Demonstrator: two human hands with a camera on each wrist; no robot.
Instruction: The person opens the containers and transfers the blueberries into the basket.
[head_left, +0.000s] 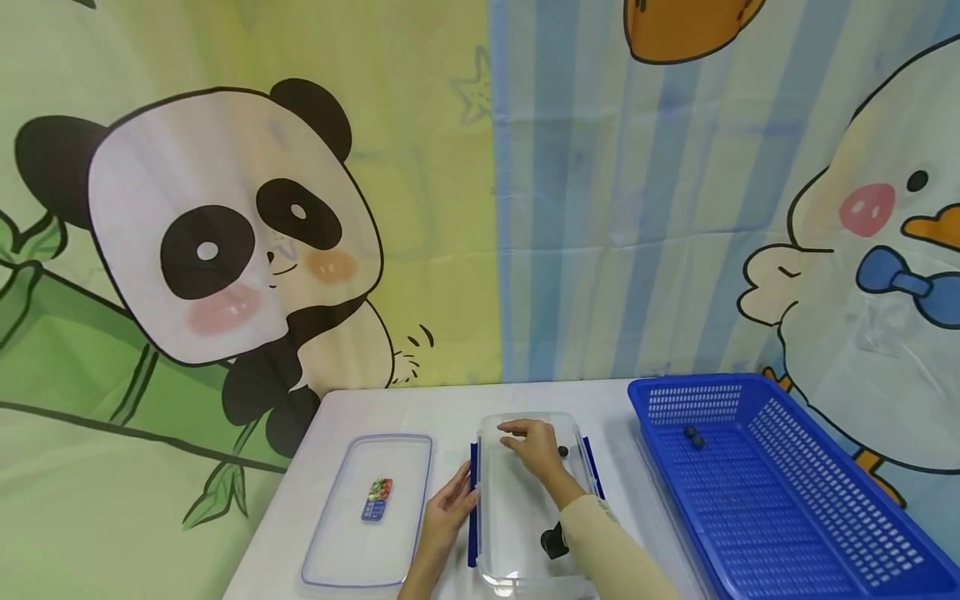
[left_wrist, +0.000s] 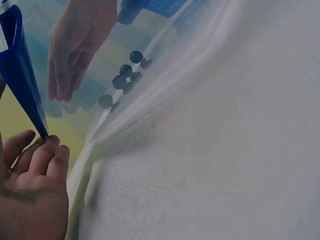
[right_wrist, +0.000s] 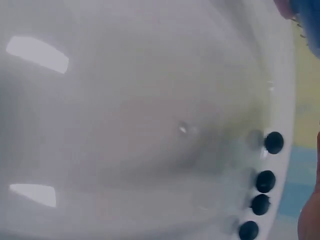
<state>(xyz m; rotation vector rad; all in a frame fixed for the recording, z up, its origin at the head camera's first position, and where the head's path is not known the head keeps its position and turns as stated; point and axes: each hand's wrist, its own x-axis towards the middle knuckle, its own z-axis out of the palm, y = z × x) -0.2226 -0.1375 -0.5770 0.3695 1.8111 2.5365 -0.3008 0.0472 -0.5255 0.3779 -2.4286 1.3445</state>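
A clear plastic box [head_left: 517,533] with blue side flaps stands on the table. My left hand [head_left: 448,507] is at its left side, with fingertips at the edge of the blue flap [left_wrist: 22,70]. Over the far half of the box hangs my right hand [head_left: 534,450], thumb and fingers apart, nothing seen between them. Several small dark balls [right_wrist: 265,181] lie along the box wall in the right wrist view. In the head view one dark ball [head_left: 562,451] shows beside the right hand, and a black object [head_left: 552,543] is partly covered by the sleeve.
A clear lid [head_left: 337,550] with a coloured label [head_left: 377,500] lies left of the box. To the right is a blue mesh basket [head_left: 795,533] with two dark balls [head_left: 694,437] inside. A cartoon-printed curtain [head_left: 435,208] hangs behind the white table.
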